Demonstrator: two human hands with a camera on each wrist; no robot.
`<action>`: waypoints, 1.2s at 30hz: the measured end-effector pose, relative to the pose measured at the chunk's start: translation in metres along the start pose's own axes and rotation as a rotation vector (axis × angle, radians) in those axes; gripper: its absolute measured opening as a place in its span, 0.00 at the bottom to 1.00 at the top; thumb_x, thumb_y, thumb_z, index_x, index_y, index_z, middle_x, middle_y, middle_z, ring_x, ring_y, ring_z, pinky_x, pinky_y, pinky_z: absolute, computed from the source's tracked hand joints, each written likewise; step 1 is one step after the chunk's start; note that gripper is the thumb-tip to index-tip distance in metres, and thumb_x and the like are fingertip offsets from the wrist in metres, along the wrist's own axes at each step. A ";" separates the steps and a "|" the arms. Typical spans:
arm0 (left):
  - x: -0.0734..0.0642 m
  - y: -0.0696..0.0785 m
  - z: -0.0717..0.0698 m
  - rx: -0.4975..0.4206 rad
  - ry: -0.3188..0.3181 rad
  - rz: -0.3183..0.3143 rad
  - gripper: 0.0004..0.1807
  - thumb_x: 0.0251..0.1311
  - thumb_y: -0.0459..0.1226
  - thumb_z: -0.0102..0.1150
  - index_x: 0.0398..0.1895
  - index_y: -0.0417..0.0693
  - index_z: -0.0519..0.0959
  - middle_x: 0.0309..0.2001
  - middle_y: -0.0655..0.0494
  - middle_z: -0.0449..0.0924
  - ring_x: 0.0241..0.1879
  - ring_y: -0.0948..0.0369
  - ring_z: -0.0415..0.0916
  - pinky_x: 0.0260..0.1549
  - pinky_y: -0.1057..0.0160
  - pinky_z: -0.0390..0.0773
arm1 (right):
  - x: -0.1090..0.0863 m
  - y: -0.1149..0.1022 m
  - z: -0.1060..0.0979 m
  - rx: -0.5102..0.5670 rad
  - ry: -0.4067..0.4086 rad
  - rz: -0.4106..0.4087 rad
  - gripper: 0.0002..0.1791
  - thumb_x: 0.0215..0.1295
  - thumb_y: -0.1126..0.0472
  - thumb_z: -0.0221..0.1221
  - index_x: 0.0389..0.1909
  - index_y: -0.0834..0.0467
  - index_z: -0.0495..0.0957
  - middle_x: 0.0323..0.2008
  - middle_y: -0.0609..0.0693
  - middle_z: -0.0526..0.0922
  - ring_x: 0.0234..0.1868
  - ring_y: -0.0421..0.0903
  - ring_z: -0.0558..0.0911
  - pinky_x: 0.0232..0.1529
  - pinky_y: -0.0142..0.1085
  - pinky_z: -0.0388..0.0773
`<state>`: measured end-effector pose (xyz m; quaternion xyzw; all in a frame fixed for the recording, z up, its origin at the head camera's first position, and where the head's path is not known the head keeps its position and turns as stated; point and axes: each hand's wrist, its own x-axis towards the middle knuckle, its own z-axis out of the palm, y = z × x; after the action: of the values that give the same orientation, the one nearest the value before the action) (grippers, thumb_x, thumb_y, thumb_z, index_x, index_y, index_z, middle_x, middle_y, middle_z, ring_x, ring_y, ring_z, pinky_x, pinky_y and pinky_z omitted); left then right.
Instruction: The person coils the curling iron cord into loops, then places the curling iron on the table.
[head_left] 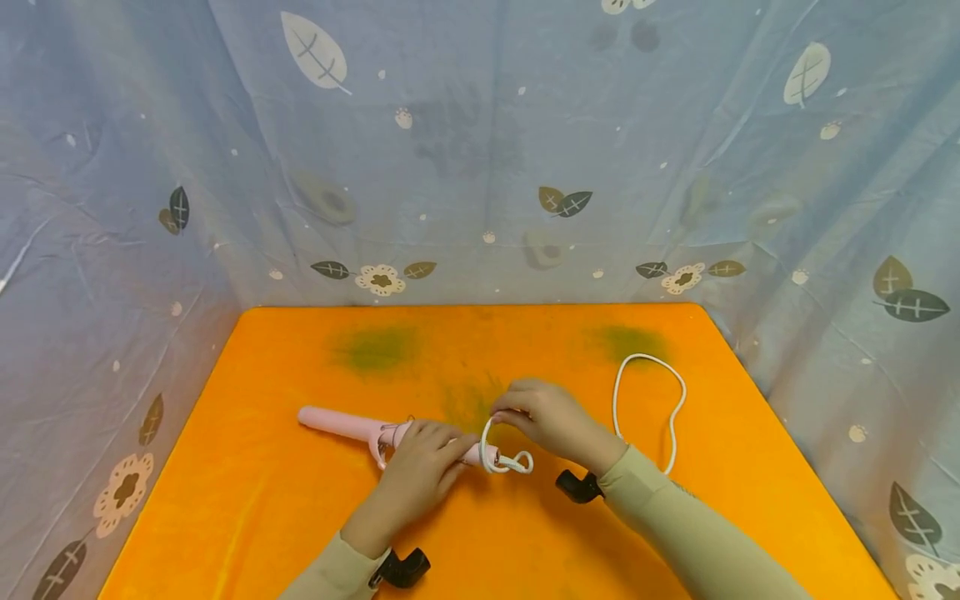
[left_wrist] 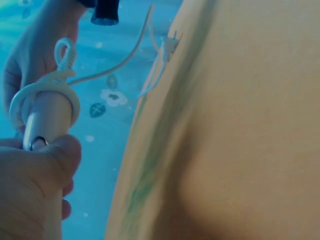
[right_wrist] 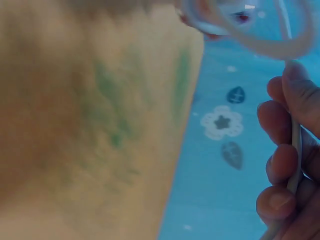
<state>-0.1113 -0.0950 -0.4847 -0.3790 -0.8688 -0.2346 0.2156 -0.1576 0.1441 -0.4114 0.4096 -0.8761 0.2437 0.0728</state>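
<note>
- On the near side of the pink, rod-shaped curling iron (head_left: 341,422), two beige, smooth cloth sleeves (head_left: 682,529) reach in, with a bent black piece (head_left: 403,568) at each wrist.
- Left hand (head_left: 416,467): laid across the iron's handle, back upward; its grip is wrapped round that handle, thumb along it.
- Right hand (head_left: 551,417): just beside the iron's handle end; its grip is narrow, fingers curled on a thin, rounded white cord (head_left: 615,400).
- The iron, smooth-surfaced, slants over the orange, plush-looking desk (head_left: 285,517), its barrel pointing away from the right hand.
- The cord rings the iron's handle end, makes a small loop just beside it and bows out well apart from it.
- Beyond the iron, greenish smudges (head_left: 378,346) mark the desk.
- Farther behind it hangs a creased grey-blue curtain (head_left: 480,167) printed with leaves and flowers.
</note>
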 end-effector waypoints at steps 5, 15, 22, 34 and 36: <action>0.000 0.000 0.001 -0.014 0.061 0.024 0.18 0.57 0.42 0.65 0.51 0.50 0.81 0.44 0.57 0.80 0.45 0.55 0.75 0.48 0.53 0.68 | -0.002 0.008 0.016 0.152 -0.048 0.105 0.07 0.67 0.56 0.60 0.38 0.51 0.85 0.33 0.37 0.81 0.33 0.33 0.77 0.36 0.30 0.76; 0.004 0.000 0.001 -0.019 0.117 -0.032 0.18 0.56 0.43 0.65 0.49 0.49 0.80 0.45 0.57 0.80 0.45 0.55 0.76 0.48 0.52 0.67 | -0.010 0.007 0.033 0.244 -0.093 0.276 0.08 0.70 0.55 0.57 0.38 0.49 0.85 0.33 0.36 0.82 0.32 0.35 0.78 0.35 0.31 0.77; 0.009 0.000 0.001 -0.010 0.106 -0.063 0.18 0.56 0.42 0.66 0.50 0.50 0.78 0.45 0.58 0.80 0.45 0.56 0.76 0.48 0.52 0.67 | -0.019 0.007 0.047 0.288 -0.054 0.242 0.06 0.68 0.62 0.58 0.39 0.52 0.84 0.32 0.39 0.82 0.29 0.35 0.75 0.32 0.31 0.75; 0.016 -0.004 0.000 -0.028 0.179 -0.139 0.19 0.54 0.42 0.68 0.49 0.49 0.80 0.44 0.54 0.81 0.45 0.53 0.76 0.48 0.49 0.68 | -0.032 -0.010 0.069 -0.038 0.119 0.188 0.03 0.62 0.65 0.64 0.31 0.56 0.78 0.21 0.44 0.70 0.20 0.37 0.70 0.23 0.29 0.70; 0.016 -0.005 0.000 -0.026 0.177 -0.139 0.19 0.54 0.41 0.69 0.49 0.49 0.80 0.44 0.54 0.81 0.45 0.52 0.76 0.48 0.49 0.68 | -0.033 -0.014 0.070 -0.135 0.142 0.160 0.03 0.61 0.63 0.65 0.33 0.56 0.79 0.19 0.45 0.70 0.17 0.38 0.70 0.20 0.30 0.70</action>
<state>-0.1251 -0.0889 -0.4767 -0.2986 -0.8674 -0.2929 0.2698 -0.1202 0.1249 -0.4782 0.3141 -0.9131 0.2175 0.1426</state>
